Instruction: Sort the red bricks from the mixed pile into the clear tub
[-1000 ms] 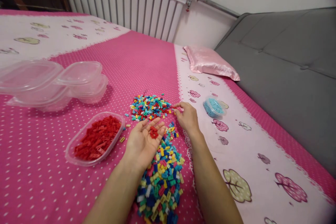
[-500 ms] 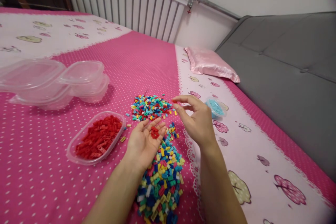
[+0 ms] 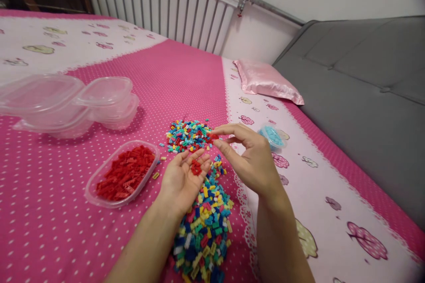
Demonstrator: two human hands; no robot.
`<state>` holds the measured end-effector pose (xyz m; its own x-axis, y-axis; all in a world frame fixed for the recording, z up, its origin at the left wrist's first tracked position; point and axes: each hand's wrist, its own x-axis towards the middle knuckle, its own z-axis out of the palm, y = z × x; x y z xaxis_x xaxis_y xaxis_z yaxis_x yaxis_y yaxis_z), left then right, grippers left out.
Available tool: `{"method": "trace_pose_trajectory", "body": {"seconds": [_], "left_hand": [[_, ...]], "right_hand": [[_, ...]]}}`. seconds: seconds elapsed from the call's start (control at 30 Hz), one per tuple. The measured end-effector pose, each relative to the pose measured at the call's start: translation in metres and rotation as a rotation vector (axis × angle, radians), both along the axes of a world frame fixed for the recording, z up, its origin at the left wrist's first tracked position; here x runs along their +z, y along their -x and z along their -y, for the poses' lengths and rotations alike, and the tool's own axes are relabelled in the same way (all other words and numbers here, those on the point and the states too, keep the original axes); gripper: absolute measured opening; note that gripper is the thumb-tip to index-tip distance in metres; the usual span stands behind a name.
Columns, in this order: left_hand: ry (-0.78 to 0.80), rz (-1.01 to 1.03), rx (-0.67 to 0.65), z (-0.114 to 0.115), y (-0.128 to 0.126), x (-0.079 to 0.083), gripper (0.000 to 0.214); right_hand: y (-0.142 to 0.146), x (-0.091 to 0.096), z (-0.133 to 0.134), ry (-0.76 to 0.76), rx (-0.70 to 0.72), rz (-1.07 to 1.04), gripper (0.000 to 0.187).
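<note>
My left hand point(image 3: 182, 180) lies palm up over the near heap of mixed coloured bricks point(image 3: 203, 230), cupping a few red bricks point(image 3: 195, 167). My right hand point(image 3: 247, 159) hovers just right of it, thumb and forefinger pinched on one small red brick point(image 3: 213, 136) above the left fingertips. A second, smaller heap of mixed bricks point(image 3: 187, 135) lies just beyond both hands. Left of my left hand stands a clear oval tub of red bricks point(image 3: 122, 175).
A small clear tub of light blue bricks point(image 3: 272, 136) sits behind my right hand. Stacked clear tubs and lids point(image 3: 69, 104) stand at the left. A pink pillow point(image 3: 265, 80), a grey sofa point(image 3: 361, 93) and a white radiator point(image 3: 166, 4) bound the pink bedspread point(image 3: 49, 230).
My right hand lifted from the far heap's edge with a red brick pinched and swung left toward my left palm. The left hand has stayed still.
</note>
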<state>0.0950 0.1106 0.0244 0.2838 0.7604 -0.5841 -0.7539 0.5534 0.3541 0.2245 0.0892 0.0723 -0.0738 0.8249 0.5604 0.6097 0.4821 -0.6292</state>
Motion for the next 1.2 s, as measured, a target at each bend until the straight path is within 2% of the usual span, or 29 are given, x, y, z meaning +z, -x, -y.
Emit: {"method": "trace_pose_trajectory", "body": {"seconds": [0.17, 0.33, 0.47, 0.6, 0.83, 0.97, 1.1, 1.2], "left_hand": [[0.01, 0.004, 0.002, 0.0, 0.001, -0.002, 0.023], [0.041, -0.017, 0.012, 0.0, 0.001, 0.002, 0.024], [0.055, -0.014, -0.001, 0.0, 0.001, 0.003, 0.026], [0.056, -0.016, -0.004, -0.001, 0.001, 0.001, 0.027], [0.052, -0.02, 0.001, 0.0, 0.002, 0.002, 0.027], [0.057, -0.024, 0.002, 0.0, 0.001, 0.002, 0.027], [0.068, -0.024, -0.001, 0.0, 0.001, 0.002, 0.026], [0.07, -0.018, 0.001, 0.0, 0.001, 0.002, 0.025]], "right_hand": [[0.0, 0.0, 0.0, 0.032, 0.037, -0.006, 0.015], [-0.006, -0.006, -0.006, 0.055, -0.042, -0.038, 0.015], [-0.019, -0.023, -0.022, 0.098, -0.213, -0.005, 0.019], [-0.03, -0.049, -0.041, 0.168, -0.338, 0.149, 0.025], [-0.032, -0.093, -0.062, 0.313, -0.333, 0.409, 0.024], [-0.032, -0.102, -0.064, 0.337, -0.344, 0.435, 0.023], [-0.033, -0.102, -0.065, 0.354, -0.387, 0.422, 0.016], [-0.032, -0.103, -0.066, 0.357, -0.396, 0.415, 0.018]]}}
